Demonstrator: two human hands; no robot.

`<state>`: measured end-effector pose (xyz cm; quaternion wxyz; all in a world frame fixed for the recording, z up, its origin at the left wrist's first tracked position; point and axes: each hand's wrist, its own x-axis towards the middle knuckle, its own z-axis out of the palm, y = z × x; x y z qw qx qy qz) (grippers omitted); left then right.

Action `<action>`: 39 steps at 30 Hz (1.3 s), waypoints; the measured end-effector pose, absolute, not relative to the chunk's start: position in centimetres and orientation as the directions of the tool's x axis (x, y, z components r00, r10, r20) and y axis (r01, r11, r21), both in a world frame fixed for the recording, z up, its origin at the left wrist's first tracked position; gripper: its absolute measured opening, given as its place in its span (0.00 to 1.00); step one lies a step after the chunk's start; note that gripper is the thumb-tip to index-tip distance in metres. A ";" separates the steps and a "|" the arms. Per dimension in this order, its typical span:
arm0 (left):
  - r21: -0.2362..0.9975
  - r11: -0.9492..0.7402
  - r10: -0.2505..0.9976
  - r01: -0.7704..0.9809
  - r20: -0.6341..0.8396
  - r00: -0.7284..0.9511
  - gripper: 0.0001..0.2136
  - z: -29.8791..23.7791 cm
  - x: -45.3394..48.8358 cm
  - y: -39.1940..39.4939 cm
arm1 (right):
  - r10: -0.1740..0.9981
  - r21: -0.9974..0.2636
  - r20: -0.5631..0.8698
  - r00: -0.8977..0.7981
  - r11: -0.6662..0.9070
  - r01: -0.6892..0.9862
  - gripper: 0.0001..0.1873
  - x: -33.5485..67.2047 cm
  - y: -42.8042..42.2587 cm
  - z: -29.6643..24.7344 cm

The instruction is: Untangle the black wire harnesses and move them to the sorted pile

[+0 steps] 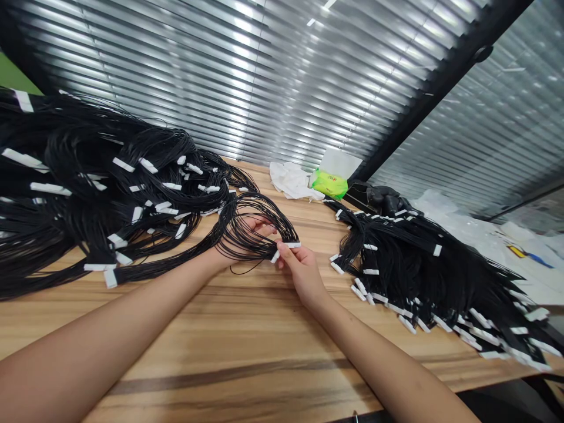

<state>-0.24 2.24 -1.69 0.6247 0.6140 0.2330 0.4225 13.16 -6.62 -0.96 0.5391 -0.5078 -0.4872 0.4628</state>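
Observation:
A looped bundle of thin black wires [282, 218] is held up over the table between my hands. My left hand [253, 234] is partly hidden behind the strands, its fingers curled around the bundle. My right hand [302, 267] pinches the bundle's end between thumb and fingers, at its narrow white connectors [291, 245]. One white piece lies across the wires and another points down beside my thumb. A loose strand hangs below the loop. On its left side the loop touches or overlaps the larger heap, and I cannot tell whether they are joined.
A large heap of black wire bundles [154, 147] with white ends covers the left of the wooden table [229, 352]. Another pile [409, 264] lies along the right. At the back are crumpled white tissue [291, 179] and a green tissue pack [329, 183], before slatted blinds [247, 76].

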 end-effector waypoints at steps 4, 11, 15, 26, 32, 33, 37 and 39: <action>0.961 -0.120 0.827 -0.251 0.236 0.511 0.13 -2.3 0.0 2.6 | 0.992 -0.998 0.054 0.116 0.057 -0.020 0.18 13.2 -6.5 -1.0; 0.925 -0.348 0.842 -0.155 0.381 0.383 0.13 -2.2 -0.2 2.6 | 0.948 -0.990 0.141 0.286 0.138 0.031 0.19 14.3 -5.8 -1.0; 0.843 -0.535 0.788 0.056 0.475 0.391 0.14 -1.6 -0.5 1.9 | 0.913 -0.982 0.187 0.362 0.187 0.035 0.21 15.0 -5.3 -1.2; 0.307 -0.834 0.518 0.458 0.722 0.459 0.07 -0.3 -1.3 -0.2 | 0.856 -0.981 0.187 0.481 0.187 0.049 0.23 15.3 -4.7 -1.5; 0.246 -0.849 0.488 0.467 0.705 0.514 0.10 -0.3 -1.3 -0.2 | 0.882 -0.984 0.175 0.438 0.175 0.042 0.23 14.9 -5.1 -1.3; 0.238 -0.851 0.481 0.468 0.710 0.514 0.10 -0.3 -1.3 -0.2 | 0.886 -0.984 0.174 0.430 0.171 0.046 0.23 14.8 -5.1 -1.3; 0.187 -0.856 0.450 0.481 0.727 0.519 0.10 -0.3 -1.4 -0.2 | 0.893 -0.982 0.188 0.408 0.170 0.080 0.23 14.7 -5.1 -1.3; 0.137 -0.855 0.426 0.501 0.735 0.526 0.10 -0.3 -1.5 -0.1 | 0.894 -0.982 0.189 0.407 0.167 0.089 0.23 14.7 -5.1 -1.4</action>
